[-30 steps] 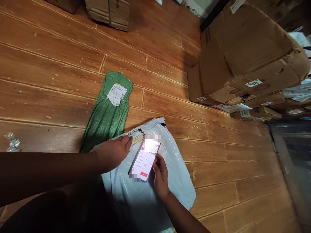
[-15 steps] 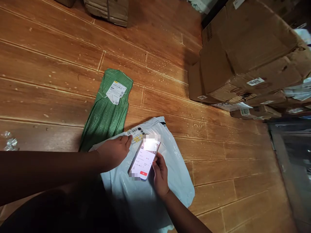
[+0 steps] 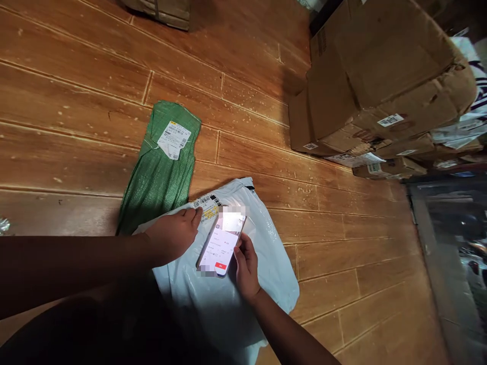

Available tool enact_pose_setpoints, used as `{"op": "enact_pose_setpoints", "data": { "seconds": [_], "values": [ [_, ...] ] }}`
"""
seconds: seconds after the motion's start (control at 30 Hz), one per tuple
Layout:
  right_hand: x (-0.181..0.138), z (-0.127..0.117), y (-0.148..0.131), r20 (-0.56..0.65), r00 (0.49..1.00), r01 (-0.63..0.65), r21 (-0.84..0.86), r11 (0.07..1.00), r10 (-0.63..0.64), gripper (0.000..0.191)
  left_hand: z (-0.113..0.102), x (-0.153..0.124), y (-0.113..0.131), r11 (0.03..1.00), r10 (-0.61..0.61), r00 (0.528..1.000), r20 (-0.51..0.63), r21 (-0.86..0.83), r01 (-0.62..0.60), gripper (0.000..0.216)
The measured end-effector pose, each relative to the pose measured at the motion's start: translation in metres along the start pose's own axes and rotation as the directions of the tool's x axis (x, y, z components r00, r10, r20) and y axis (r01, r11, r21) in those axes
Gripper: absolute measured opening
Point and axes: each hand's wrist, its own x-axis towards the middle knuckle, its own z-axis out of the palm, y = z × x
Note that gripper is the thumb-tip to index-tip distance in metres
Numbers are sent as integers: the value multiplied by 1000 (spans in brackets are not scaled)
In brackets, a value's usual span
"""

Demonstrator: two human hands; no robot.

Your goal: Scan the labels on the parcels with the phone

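A white plastic mailing bag lies on the floor with a printed shipping label near its upper edge. My left hand is closed at that label's left side, its fingertips against the bag. Above the bag, my right hand grips a smartphone by its right edge. The phone's lit screen shows a red button near the bottom, and its top end is next to the label. Beyond my left hand lies a green woven sack with a white label; its lower end passes behind my arm.
Cardboard boxes are stacked on the right, with plastic-wrapped parcels beside them. Another box sits at the top edge. Wood-look floor runs between them. A dark grey surface stands at the far right.
The view has shifted slightly, so the floor, sack and boxes appear a little further left and higher. Both hands keep nearly the same places on the bag and phone.
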Motion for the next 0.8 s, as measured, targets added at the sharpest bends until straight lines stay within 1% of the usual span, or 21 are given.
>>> {"op": "enact_pose_setpoints", "data": {
  "seconds": [0.07,0.17,0.27,0.37,0.53,0.6,0.67,0.8],
  "values": [
    [0,0,-1,0,1000,-5,4,1000,5,32,0,0,0,1000,-2,1000,5,2,2,46],
    [0,0,-1,-1,1000,-3,-4,1000,3,31,0,0,0,999,0,1000,-23,-35,-1,45],
    [0,0,-1,2,1000,11,-29,1000,-11,29,1,-1,0,999,-22,999,-25,-38,21,46],
    [0,0,0,-1,1000,16,-39,999,-16,31,1,-1,0,999,2,1000,-29,-32,-3,44],
    [0,1,0,-2,1000,10,-26,1000,-10,33,5,-1,-1,999,7,998,-56,-54,-10,44],
    [0,1,0,-1,1000,10,-22,1000,-10,33,4,-1,-1,999,33,998,-60,-40,-35,42],
    [0,0,0,0,1000,8,-16,1000,-8,33,2,-1,-1,998,58,997,-48,-15,-59,40],
    [0,-1,1,-1,1000,2,-10,1000,-2,33,-5,0,1,996,71,997,23,56,-73,40]
  ]
}}
